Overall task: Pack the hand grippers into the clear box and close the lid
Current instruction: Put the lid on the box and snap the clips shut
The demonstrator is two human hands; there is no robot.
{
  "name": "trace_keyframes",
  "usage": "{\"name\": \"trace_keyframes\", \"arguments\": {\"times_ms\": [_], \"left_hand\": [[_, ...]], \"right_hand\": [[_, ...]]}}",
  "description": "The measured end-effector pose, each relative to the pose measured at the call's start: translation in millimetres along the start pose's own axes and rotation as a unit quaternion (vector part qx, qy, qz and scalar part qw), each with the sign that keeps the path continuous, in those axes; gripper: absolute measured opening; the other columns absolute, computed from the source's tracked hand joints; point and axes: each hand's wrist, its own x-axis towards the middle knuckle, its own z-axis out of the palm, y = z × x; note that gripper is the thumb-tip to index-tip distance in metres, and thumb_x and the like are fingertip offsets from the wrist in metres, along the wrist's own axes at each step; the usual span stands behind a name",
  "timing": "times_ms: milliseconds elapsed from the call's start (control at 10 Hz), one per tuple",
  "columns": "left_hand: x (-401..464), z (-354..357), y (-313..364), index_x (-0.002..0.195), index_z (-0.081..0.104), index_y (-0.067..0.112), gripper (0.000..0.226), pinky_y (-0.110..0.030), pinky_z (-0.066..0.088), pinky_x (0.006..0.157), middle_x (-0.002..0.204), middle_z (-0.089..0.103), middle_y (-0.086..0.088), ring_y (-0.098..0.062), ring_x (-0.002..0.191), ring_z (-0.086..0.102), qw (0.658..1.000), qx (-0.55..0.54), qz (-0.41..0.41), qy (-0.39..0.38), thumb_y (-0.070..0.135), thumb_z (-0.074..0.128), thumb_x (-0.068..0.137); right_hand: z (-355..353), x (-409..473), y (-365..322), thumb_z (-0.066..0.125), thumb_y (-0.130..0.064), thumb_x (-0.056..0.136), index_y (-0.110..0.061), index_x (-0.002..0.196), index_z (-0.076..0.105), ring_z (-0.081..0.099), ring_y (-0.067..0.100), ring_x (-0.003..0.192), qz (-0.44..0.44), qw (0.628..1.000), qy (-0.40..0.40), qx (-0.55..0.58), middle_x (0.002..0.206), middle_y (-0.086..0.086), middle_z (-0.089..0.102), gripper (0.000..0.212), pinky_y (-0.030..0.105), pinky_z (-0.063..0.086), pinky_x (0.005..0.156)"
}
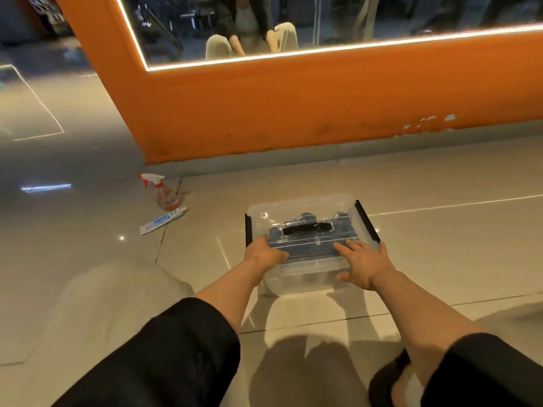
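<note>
The clear box (308,277) stands on the tiled floor in front of me with its clear lid (293,208) lying on top. A black handle (307,228) sits in the lid's middle, and black latches (367,221) run along both short sides. Dark hand grippers (338,223) show dimly through the lid. My left hand (264,254) rests on the lid's near left corner, fingers partly curled over the edge. My right hand (364,261) presses flat on the near right part of the lid, fingers spread and straight.
A spray bottle (163,190) with a red-and-white trigger and a toothpaste tube (163,221) lie on the floor to the left. An orange wall (293,113) with a lit mirror rises behind the box. My knees flank the near floor.
</note>
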Motion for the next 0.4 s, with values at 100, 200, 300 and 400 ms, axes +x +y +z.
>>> {"name": "trace_keyframes", "arguments": {"times_ms": [100,200,300,400], "left_hand": [[4,-14,3,0.127,0.048,0.007,0.045,-0.039,0.046,0.1,0.129,0.052,-0.012,-0.028,0.115,0.052,1.0,-0.003,-0.006,-0.027,0.017,0.066,0.086],[15,-34,-2,0.092,0.056,0.013,0.01,-0.039,0.047,0.093,0.112,0.057,-0.013,-0.025,0.099,0.055,0.999,-0.03,-0.02,-0.021,0.017,0.064,0.087],[30,-56,-9,0.079,0.051,0.016,0.015,-0.04,0.049,0.091,0.104,0.059,-0.013,-0.027,0.1,0.059,0.998,-0.04,-0.044,-0.013,0.016,0.063,0.087],[49,-87,-13,0.093,0.055,0.011,0.009,-0.039,0.05,0.091,0.104,0.058,-0.012,-0.026,0.099,0.058,0.998,-0.037,-0.054,-0.008,0.016,0.062,0.088]], "right_hand": [[-11,10,-20,0.046,-0.054,0.092,-0.031,0.151,0.007,0.016,0.023,0.146,0.0,1.0,0.009,0.018,0.158,0.001,0.017,0.074,0.058,0.007,0.114],[-19,33,-51,0.042,-0.052,0.094,-0.028,0.151,0.011,0.023,0.024,0.143,-0.023,0.999,0.026,0.02,0.157,0.004,0.022,0.069,0.054,0.01,0.115],[-25,63,-80,0.04,-0.045,0.096,-0.02,0.145,0.031,0.04,0.026,0.132,-0.047,0.995,0.088,-0.009,0.144,0.008,0.043,0.056,0.047,0.023,0.113],[-32,95,-115,0.041,-0.038,0.096,-0.014,0.117,0.055,0.056,0.027,0.106,-0.079,0.983,0.168,-0.002,0.116,0.009,0.062,0.035,0.038,0.042,0.094]]}}
